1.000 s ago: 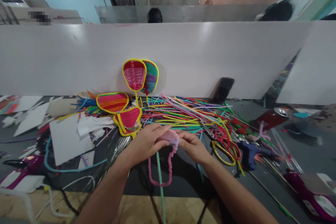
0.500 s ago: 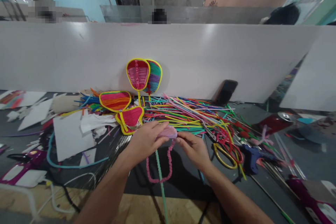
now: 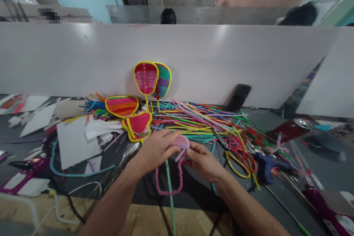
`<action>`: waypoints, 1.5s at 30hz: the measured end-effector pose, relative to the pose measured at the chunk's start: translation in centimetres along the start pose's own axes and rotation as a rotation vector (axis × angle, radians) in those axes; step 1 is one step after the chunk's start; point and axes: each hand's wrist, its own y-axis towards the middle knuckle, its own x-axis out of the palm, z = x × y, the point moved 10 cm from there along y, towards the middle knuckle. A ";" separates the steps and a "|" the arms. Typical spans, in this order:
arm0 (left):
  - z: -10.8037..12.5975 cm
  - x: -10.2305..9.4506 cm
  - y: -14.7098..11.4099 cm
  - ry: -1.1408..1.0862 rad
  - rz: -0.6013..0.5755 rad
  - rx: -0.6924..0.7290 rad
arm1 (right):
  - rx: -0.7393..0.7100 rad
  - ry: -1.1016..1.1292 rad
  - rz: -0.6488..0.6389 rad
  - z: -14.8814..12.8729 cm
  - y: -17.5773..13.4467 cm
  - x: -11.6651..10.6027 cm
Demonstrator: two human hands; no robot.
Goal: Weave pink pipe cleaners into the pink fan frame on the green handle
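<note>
Between my hands is a pipe-cleaner piece with a wrapped lilac part, a twisted pink loop below it and a green stem hanging down. My left hand is closed over the lilac part from the left, hiding much of it. With thumb and fingers, my right hand pinches at its right end, where a short lilac pipe-cleaner end sticks out. Just behind my left hand lie a yellow-edged pink shape and a yellow-edged orange and pink shape.
Loose pipe cleaners cover the table behind my hands. Two finished paddle shapes lean on the white partition. A phone, a red can and a blue glue gun are on the right. White card lies left.
A short lilac end now shows beneath the wrapped part. My right hand has turned and dropped slightly, with its fingers now under the edge. The left hand keeps its hold.
</note>
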 end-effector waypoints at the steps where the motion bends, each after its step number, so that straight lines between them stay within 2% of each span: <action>1: 0.1 0.0 0.0 -0.011 -0.001 0.000 | 0.002 0.015 -0.015 0.1 0.0 0.2; 6: 0.1 -0.3 -0.1 -0.032 0.006 0.004 | -0.052 -0.013 -0.038 -0.3 -0.1 0.4; 12: -0.2 -0.6 -0.3 -0.043 0.036 -0.008 | -0.229 -0.253 -0.020 -1.4 -0.2 0.8; 22: 1.0 0.2 -0.3 -0.059 0.012 0.007 | -0.348 -0.325 0.125 -1.2 -0.6 0.7; 29: 0.1 -1.1 -0.5 -0.068 0.072 0.003 | -0.457 -0.388 0.182 -3.2 -1.3 0.6; 33: -0.3 -1.5 -0.6 -0.064 0.084 -0.012 | -0.454 -0.360 0.230 -3.1 -1.2 -0.3; 35: -0.4 -1.5 -0.6 -0.056 0.087 -0.012 | -0.437 -0.236 0.242 -2.6 -0.9 -1.0; 37: -0.4 -1.5 -0.6 -0.051 0.091 -0.010 | -0.351 -0.061 0.228 -1.6 -0.4 -1.3; 41: -0.2 -1.5 -0.5 -0.072 0.102 -0.005 | -0.093 0.260 0.120 0.7 0.3 -0.3; 45: 0.4 -1.4 -0.2 -0.130 0.087 0.008 | -0.015 0.372 0.010 1.0 0.4 1.0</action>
